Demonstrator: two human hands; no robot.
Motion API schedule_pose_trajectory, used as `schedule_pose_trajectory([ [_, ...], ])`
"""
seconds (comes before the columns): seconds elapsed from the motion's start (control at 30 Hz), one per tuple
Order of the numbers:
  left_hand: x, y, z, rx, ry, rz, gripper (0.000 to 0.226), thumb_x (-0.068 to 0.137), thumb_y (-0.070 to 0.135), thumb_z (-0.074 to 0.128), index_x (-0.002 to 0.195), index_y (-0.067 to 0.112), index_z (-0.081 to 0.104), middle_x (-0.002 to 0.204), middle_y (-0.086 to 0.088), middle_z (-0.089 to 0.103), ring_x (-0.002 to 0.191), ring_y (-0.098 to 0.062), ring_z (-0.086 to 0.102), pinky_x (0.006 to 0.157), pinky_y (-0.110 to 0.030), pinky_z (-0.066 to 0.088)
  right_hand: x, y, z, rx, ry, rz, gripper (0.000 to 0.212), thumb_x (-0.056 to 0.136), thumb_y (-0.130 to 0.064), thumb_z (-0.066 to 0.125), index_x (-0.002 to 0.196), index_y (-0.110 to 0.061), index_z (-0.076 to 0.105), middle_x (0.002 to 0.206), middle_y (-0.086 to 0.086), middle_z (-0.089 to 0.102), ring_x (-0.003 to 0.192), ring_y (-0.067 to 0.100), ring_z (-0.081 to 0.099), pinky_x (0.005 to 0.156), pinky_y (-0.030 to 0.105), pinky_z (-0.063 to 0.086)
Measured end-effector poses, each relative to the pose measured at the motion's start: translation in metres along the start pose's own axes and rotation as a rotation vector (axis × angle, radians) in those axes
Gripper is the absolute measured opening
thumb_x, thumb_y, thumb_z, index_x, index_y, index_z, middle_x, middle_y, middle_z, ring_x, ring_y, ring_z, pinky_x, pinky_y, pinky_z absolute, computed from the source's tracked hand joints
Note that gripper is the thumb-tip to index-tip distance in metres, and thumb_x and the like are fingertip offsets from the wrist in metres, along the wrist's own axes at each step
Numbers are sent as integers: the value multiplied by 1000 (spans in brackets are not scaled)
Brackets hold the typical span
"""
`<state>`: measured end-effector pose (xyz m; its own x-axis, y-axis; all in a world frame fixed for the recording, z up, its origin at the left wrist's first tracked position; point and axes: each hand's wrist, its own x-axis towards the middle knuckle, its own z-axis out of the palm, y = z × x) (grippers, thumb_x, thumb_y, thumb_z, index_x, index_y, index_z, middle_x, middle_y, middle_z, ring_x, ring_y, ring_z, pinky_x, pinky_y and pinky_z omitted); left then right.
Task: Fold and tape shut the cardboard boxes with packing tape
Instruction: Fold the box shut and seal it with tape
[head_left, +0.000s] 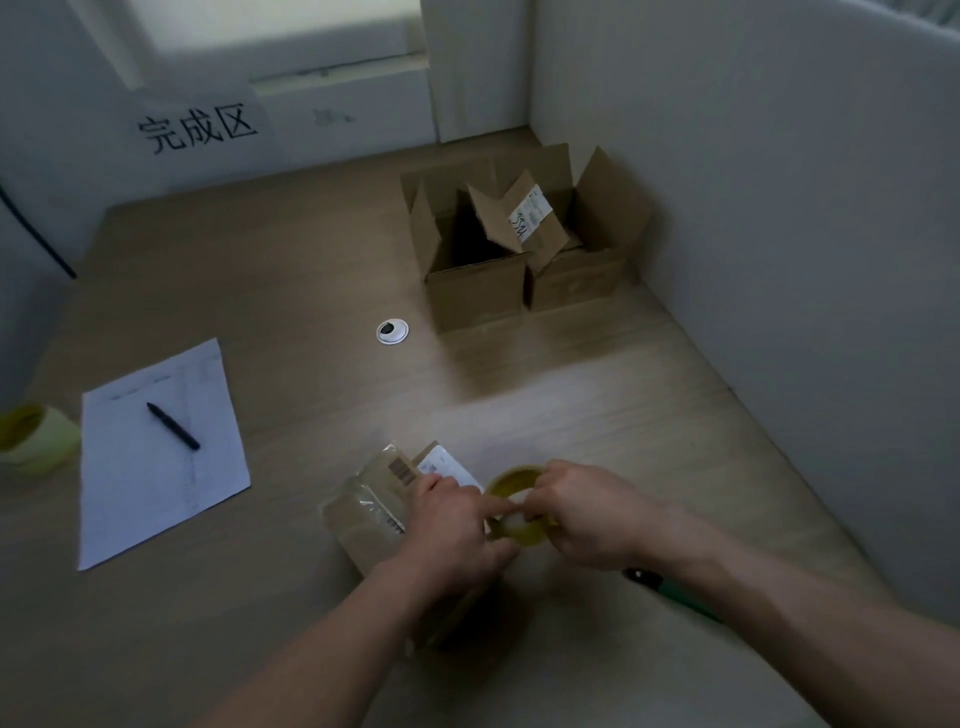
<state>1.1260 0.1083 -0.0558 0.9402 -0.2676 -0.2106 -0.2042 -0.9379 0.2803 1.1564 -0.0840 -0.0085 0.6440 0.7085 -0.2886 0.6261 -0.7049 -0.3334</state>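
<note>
A small closed cardboard box (374, 514) with labels and glossy tape on top lies on the table in front of me. Over its right end I hold a yellowish roll of packing tape (519, 519). My right hand (587, 514) grips the roll from the right, fingers curled over its rim. My left hand (452, 525) rests over the box and pinches at the roll's left edge. Two open cardboard boxes (483, 260) (576, 249) stand at the back right, flaps up.
A white sheet of paper (161, 457) with a black pen (174, 426) lies at the left. Another tape roll (36, 439) sits at the far left edge. A cable grommet (392, 331) is mid-table. A green-handled tool (675, 592) lies under my right forearm. White walls close the right side.
</note>
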Motion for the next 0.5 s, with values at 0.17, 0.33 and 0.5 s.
schedule_pose_trajectory([
  [0.17, 1, 7, -5, -68, -26, -38, 55, 79, 75, 38, 130, 54, 42, 90, 10, 70, 98, -18, 55, 98, -41, 26, 19, -6, -5, -115, -33, 124, 34, 90, -23, 58, 123, -29, 64, 111, 2, 64, 113, 25, 55, 82, 34, 50],
  [0.33, 11, 15, -13, -132, -120, -187, 23, 70, 61, 56, 89, 48, 53, 95, 10, 69, 103, -20, 58, 98, -40, 27, 21, -18, -1, -205, 92, 71, 29, 87, -18, 59, 114, -17, 67, 109, 7, 62, 114, 28, 51, 81, 37, 50],
  [0.5, 11, 15, -7, -122, -20, -262, 23, 78, 48, 60, 100, 44, 69, 96, 11, 71, 103, -18, 59, 100, -35, 31, -35, 16, 24, 51, 567, 50, 33, 71, -24, 69, 103, -15, 67, 110, 3, 62, 106, 26, 56, 88, 37, 50],
])
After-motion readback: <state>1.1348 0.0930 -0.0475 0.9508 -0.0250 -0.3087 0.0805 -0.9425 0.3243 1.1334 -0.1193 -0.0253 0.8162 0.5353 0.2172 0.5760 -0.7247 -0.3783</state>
